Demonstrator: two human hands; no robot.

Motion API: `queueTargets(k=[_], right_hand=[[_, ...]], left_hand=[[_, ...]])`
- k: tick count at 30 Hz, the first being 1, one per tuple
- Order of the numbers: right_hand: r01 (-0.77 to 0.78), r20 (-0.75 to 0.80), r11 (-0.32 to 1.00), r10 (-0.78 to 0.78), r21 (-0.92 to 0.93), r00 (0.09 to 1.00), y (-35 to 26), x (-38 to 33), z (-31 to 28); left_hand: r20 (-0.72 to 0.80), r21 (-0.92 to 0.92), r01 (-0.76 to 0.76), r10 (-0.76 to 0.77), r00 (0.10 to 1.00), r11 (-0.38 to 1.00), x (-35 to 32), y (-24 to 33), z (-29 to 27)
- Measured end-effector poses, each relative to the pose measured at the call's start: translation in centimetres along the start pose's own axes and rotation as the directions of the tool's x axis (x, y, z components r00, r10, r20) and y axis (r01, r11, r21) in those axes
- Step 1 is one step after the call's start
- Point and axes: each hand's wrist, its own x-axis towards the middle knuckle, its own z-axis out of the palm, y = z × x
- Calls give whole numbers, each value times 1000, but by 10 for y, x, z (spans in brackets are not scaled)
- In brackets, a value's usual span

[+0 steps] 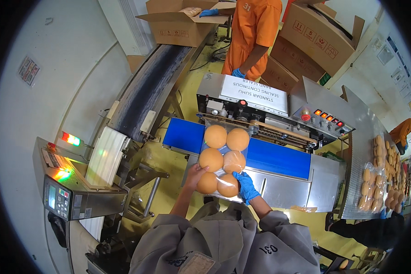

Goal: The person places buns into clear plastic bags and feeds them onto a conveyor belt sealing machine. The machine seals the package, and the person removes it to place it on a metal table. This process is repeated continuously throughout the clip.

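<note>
A clear plastic bag of several round golden-brown buns (211,160) lies in front of me, its buns in two columns. My bare left hand (195,177) grips the bag's near left edge. On the near right edge, my blue-gloved right hand (245,186) is closed on the same bag. The bag's far end lies over the blue conveyor belt (278,157) and reaches up to the front of the band sealer (255,98). Its near end sticks out toward my body.
To the left stands a machine with a small screen and keypad (57,198), beside a white belt (106,153). A dark conveyor (153,84) carries an open carton (176,32). Beyond the sealer stands a person in orange (249,41). At right, a metal table (358,182) bears more buns.
</note>
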Motion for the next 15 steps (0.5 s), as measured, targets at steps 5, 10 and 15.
queueTargets(k=[5, 10, 15], right_hand=[[18, 2, 999, -18, -28, 1000, 7, 5, 32], [-18, 46, 1000, 18, 1, 999, 12, 5, 63], [-43, 118, 997, 51, -69, 992, 40, 11, 81]], left_hand=[[-35, -15, 20, -21, 999, 1000, -4, 10, -28], [-84, 27, 37, -34, 996, 999, -16, 24, -54], [-114, 61, 45, -37, 993, 997, -46, 38, -82]])
